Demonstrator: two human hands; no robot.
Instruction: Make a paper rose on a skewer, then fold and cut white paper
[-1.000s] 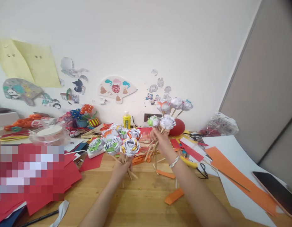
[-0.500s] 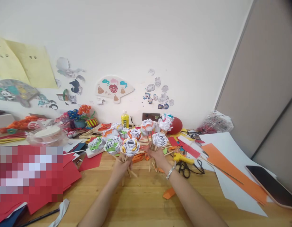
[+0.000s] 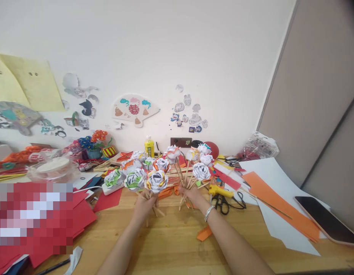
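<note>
- Paper roses on wooden sticks, two bunches of them, both held up over the middle of the table (image 3: 171, 250), one in each hand
- left hand (image 3: 144, 208) is closed tight round the stick ends of the left bunch (image 3: 142, 176), white roses edged in green, orange and yellow, heads packed together and leaning toward the wall
- right hand (image 3: 194, 195) is clamped on the sticks of the right bunch (image 3: 201, 171), which has fewer roses, and its sticks fan out more so the heads sit apart from each other
- the two bunches are just beside each other and the nearest heads almost touch, while the hands themselves stay apart
- bracelet (image 3: 209, 212) on the right wrist
- loose sticks (image 3: 172, 178) lie in a heap on the wood right behind the bunches
- yellow glue gun (image 3: 219, 190) just right of the right hand, scissors (image 3: 228, 201) lying next to it
- small orange scrap (image 3: 204, 233) on bare wood beside the right forearm
- further right there's a white sheet (image 3: 282, 233) with an orange strip (image 3: 277, 198) across it, and a phone (image 3: 327, 225) screen-up near the table's edge
- over on the left is a pile of red paper (image 3: 85, 214), partly blurred out, with a clear tub (image 3: 52, 168) behind it
- along the wall: yellow bottle (image 3: 149, 147), red ball (image 3: 214, 149), crinkly plastic bag (image 3: 261, 145), and a fan cutout (image 3: 133, 109) stuck up among stickers
</note>
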